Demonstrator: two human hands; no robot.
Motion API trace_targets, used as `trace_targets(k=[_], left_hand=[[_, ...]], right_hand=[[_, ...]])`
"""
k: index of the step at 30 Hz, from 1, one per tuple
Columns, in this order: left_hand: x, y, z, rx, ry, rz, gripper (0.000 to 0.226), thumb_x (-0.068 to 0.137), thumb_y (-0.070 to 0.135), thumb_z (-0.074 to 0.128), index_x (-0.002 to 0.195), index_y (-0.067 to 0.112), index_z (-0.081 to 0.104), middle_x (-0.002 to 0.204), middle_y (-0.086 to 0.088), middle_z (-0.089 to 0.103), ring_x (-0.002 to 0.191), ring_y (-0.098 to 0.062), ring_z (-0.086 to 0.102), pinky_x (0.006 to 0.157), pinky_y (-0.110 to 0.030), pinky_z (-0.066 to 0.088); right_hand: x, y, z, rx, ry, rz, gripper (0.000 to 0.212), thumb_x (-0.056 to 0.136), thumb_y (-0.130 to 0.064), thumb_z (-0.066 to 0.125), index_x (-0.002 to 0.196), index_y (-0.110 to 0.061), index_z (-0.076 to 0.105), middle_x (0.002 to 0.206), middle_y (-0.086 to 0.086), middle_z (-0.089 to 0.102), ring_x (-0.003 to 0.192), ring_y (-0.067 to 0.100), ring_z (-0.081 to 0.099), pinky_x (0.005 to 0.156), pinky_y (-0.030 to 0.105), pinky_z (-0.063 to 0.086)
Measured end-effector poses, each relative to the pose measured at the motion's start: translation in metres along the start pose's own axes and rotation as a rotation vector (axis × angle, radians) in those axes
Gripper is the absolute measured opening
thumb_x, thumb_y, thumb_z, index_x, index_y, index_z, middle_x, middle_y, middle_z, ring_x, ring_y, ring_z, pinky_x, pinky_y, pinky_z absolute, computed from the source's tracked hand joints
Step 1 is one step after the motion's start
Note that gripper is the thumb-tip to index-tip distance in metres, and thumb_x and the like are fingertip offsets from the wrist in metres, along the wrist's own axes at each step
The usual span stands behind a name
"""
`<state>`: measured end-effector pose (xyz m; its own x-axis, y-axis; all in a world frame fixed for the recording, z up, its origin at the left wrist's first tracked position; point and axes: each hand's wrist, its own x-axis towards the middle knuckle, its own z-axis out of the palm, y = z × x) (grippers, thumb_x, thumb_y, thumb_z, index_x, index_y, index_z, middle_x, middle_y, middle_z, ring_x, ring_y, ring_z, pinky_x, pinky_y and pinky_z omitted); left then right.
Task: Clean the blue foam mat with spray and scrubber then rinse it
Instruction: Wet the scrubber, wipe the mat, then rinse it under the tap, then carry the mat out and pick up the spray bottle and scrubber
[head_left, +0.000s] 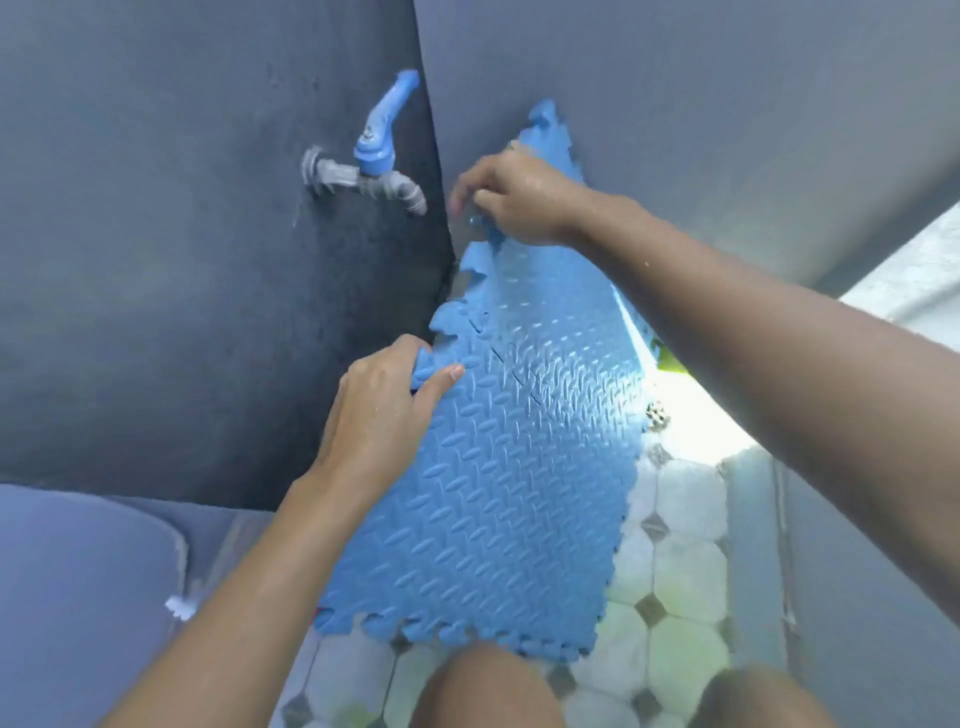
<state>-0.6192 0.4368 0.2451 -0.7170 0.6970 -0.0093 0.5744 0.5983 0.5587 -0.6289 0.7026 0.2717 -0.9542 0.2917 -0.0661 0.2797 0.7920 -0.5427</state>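
Note:
The blue foam mat (509, 467), made of interlocking tiles with a raised leaf pattern, leans up into the corner between two dark grey walls, its lower edge resting on the tiled floor near my knees. My left hand (384, 415) grips the mat's toothed left edge, thumb on the front face. My right hand (514, 200) pinches the mat's edge higher up, close to the wall corner. A grey tap with a blue lever (374, 161) sticks out of the left wall, just left of my right hand; no water runs from it. Neither a spray bottle nor a scrubber shows.
White octagonal floor tiles (680, 577) with small dark squares lie under the mat. A metal floor drain (657, 414) sits at the mat's right edge, with something yellow-green (670, 361) behind it. My knees (493, 686) are at the bottom. A rounded grey-blue object (78, 587) fills the lower left.

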Motion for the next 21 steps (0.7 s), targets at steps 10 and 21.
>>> trace_targets(k=[10, 21], left_hand=[[-0.058, 0.123, -0.109, -0.069, -0.188, 0.086, 0.032, 0.092, 0.041, 0.071, 0.094, 0.010, 0.066, 0.084, -0.009, 0.069, 0.078, -0.039, 0.064, 0.063, -0.040, 0.045], [-0.186, 0.150, -0.271, 0.000, -0.218, -0.121, 0.027, 0.090, 0.046, 0.072, 0.098, 0.020, 0.070, 0.088, 0.008, 0.069, 0.073, -0.023, 0.066, 0.059, -0.031, 0.040]], right_hand=[[-0.181, -0.042, -0.160, -0.185, -0.316, 0.132, 0.054, 0.063, 0.002, 0.049, 0.108, -0.017, 0.072, 0.113, 0.005, 0.069, 0.109, 0.033, 0.055, 0.099, 0.036, 0.033], [-0.227, -0.141, -0.252, -0.580, -0.479, 0.140, 0.037, 0.084, -0.046, 0.073, 0.119, -0.036, 0.066, 0.122, -0.012, 0.063, 0.139, 0.018, 0.041, 0.117, 0.068, 0.002]])
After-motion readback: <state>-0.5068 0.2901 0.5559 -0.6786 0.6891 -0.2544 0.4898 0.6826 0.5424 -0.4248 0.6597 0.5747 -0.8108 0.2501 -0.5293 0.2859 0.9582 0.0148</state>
